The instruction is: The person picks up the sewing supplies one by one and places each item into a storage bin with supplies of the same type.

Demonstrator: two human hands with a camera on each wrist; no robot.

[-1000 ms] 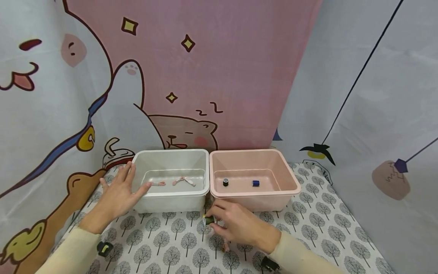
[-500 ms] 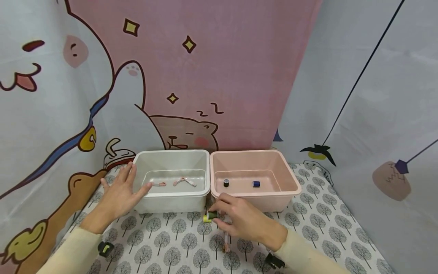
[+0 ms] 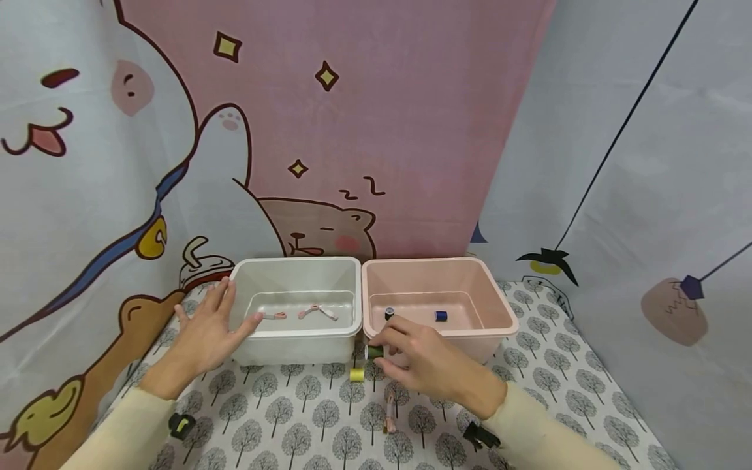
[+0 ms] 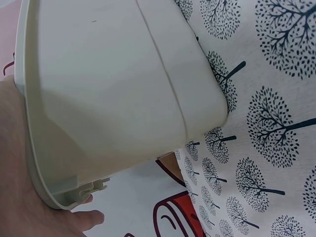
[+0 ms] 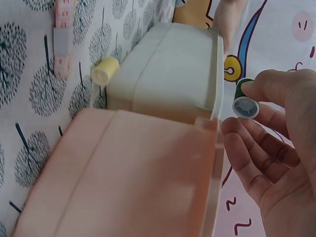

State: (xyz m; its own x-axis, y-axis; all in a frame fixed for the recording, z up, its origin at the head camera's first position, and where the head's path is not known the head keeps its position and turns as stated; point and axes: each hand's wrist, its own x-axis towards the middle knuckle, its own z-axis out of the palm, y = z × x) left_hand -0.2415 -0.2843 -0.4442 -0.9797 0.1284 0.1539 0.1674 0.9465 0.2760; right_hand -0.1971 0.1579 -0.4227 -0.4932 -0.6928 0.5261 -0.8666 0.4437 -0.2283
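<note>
My right hand (image 3: pixel 425 362) pinches a dark green spool of thread (image 3: pixel 373 352) between thumb and fingers, just in front of the pink bin (image 3: pixel 446 339). In the right wrist view the green spool (image 5: pixel 246 98) shows its pale end, above the bin's rim. My left hand (image 3: pixel 205 336) rests on the left end of the white bin (image 3: pixel 294 349), fingers extended and thumb over the front rim. A yellow spool of thread (image 3: pixel 356 375) lies on the cloth. Inside the pink bin are a black spool (image 3: pixel 390 313), partly behind my right hand, and a blue spool (image 3: pixel 440 316).
The bins stand side by side against a cartoon-printed curtain (image 3: pixel 411 130). Two small pink-and-white strips (image 3: pixel 318 312) lie in the white bin. Another pink strip (image 3: pixel 390 414) with markings lies on the tree-print cloth (image 3: pixel 305 424), nearer to me.
My right hand has lifted the green spool up and to the right, toward the pink bin's front rim. The yellow spool is now uncovered on the cloth. The left hand stays put.
</note>
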